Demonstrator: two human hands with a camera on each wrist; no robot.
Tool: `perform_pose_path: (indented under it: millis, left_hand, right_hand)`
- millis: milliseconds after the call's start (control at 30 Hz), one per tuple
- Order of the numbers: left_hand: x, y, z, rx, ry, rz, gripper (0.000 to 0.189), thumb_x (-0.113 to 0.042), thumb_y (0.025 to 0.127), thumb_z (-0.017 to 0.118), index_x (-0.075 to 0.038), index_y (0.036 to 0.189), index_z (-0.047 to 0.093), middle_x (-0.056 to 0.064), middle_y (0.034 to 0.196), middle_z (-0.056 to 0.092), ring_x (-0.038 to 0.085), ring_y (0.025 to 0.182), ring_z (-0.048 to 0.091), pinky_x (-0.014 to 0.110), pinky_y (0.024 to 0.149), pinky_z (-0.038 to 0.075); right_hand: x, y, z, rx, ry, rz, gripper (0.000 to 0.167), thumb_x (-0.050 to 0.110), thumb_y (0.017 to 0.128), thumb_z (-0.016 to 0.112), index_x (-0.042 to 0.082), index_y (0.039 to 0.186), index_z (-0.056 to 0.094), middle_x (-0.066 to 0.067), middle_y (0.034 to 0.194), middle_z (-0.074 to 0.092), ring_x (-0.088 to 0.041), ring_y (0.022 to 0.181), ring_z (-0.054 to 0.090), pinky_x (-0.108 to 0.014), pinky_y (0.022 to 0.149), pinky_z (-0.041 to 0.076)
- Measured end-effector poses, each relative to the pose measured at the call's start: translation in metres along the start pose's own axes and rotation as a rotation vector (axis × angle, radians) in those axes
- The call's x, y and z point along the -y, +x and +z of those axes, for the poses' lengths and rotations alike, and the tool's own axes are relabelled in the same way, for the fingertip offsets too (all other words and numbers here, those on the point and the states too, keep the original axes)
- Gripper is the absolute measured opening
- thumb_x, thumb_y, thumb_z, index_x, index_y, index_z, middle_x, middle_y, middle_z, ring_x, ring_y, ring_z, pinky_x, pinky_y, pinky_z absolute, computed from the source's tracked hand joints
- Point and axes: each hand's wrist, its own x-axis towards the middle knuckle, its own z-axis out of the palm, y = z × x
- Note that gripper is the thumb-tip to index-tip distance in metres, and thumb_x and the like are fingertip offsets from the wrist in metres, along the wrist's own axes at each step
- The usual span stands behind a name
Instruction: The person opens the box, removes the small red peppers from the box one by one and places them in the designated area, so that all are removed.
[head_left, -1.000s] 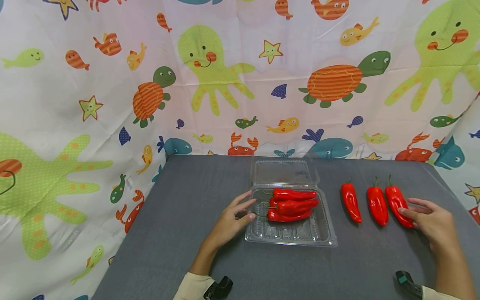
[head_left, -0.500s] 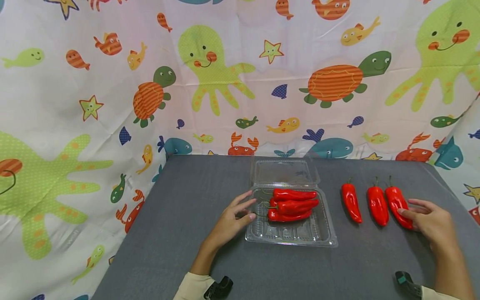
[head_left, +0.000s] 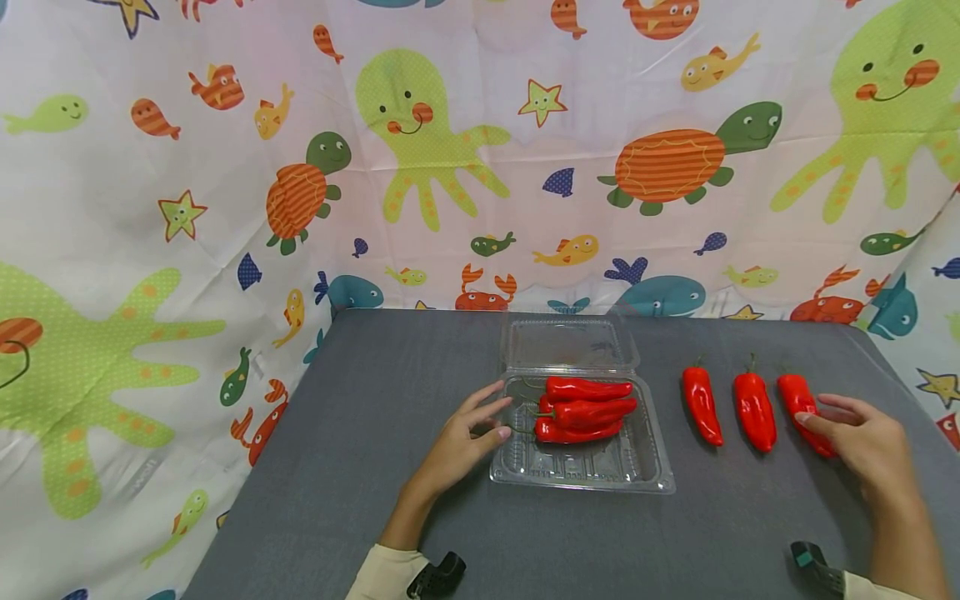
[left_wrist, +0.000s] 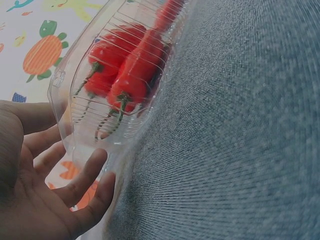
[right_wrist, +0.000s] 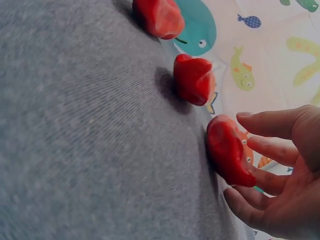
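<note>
A clear plastic clamshell box (head_left: 585, 475), lid raised at the back, holds several red peppers (head_left: 588, 412) in a small pile. My left hand (head_left: 461, 442) rests at the box's left edge, fingers loosely bent and spread; in the left wrist view the fingertips (left_wrist: 97, 159) are beside its clear wall. At the right, my right hand (head_left: 870, 437) holds the rightmost loose red pepper (head_left: 801, 400) near its lower end, thumb on one side and fingers on the other. The right wrist view shows this pepper (right_wrist: 225, 150) close to the cloth.
Two more red peppers, the left one (head_left: 702, 406) and the middle one (head_left: 755, 411), lie between the box and my right hand. A grey cloth (head_left: 405, 367) covers the table. Behind and at the sides hangs a curtain (head_left: 480, 167) printed with sea animals.
The rightmost pepper has shifted slightly to the right and turned a little in my right hand; its stem shows less. My left hand, the box and the other peppers have stayed put.
</note>
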Motion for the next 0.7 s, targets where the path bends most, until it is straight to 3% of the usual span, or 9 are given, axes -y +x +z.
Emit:
perform_pose_path:
  millis: [100,233,433,600,700]
  left_hand:
    - [-0.001,0.0,0.0,-0.003,0.001,0.001,0.053,-0.022,0.103,0.072,-0.007,0.151,0.059,-0.001,0.169,0.039,0.023,0.119,0.066,0.039,0.101,0.053]
    - [-0.001,-0.001,0.001,-0.011,0.002,0.004,0.051,-0.022,0.103,0.072,-0.007,0.151,0.06,0.0,0.169,0.039,0.024,0.119,0.066,0.039,0.1,0.053]
    - [-0.001,-0.001,0.0,-0.008,0.0,0.006,0.052,-0.022,0.103,0.072,-0.008,0.151,0.06,-0.001,0.169,0.039,0.025,0.118,0.066,0.036,0.099,0.053]
    - [0.0,0.0,0.0,-0.003,0.0,0.006,0.053,-0.022,0.102,0.073,-0.007,0.151,0.059,-0.001,0.169,0.039,0.024,0.118,0.066,0.035,0.098,0.053]
    - [0.0,0.0,0.0,-0.003,0.002,0.004,0.053,-0.022,0.102,0.073,-0.007,0.151,0.059,-0.001,0.169,0.039,0.024,0.118,0.065,0.035,0.098,0.053]
  right_hand:
    - [0.003,-0.002,-0.001,-0.006,0.012,-0.007,0.077,0.038,0.105,0.064,-0.003,0.162,0.033,-0.037,0.16,0.037,-0.055,0.141,0.038,-0.048,0.08,0.049]
    - [0.009,-0.006,-0.002,-0.024,0.027,-0.014,0.075,0.037,0.106,0.063,-0.001,0.163,0.033,-0.035,0.163,0.033,-0.056,0.145,0.034,-0.062,0.096,0.047]
    - [0.022,-0.017,-0.005,-0.055,0.039,-0.053,0.075,0.043,0.105,0.062,0.004,0.164,0.036,-0.031,0.168,0.03,-0.053,0.146,0.032,-0.048,0.087,0.054]
    - [0.036,-0.027,-0.005,-0.061,0.063,-0.114,0.073,0.046,0.105,0.062,0.012,0.165,0.039,-0.028,0.167,0.032,-0.048,0.142,0.035,-0.053,0.106,0.051]
    - [0.045,-0.033,-0.004,-0.06,0.077,-0.156,0.072,0.048,0.103,0.064,0.018,0.165,0.042,-0.026,0.164,0.035,-0.042,0.136,0.04,-0.032,0.093,0.057]
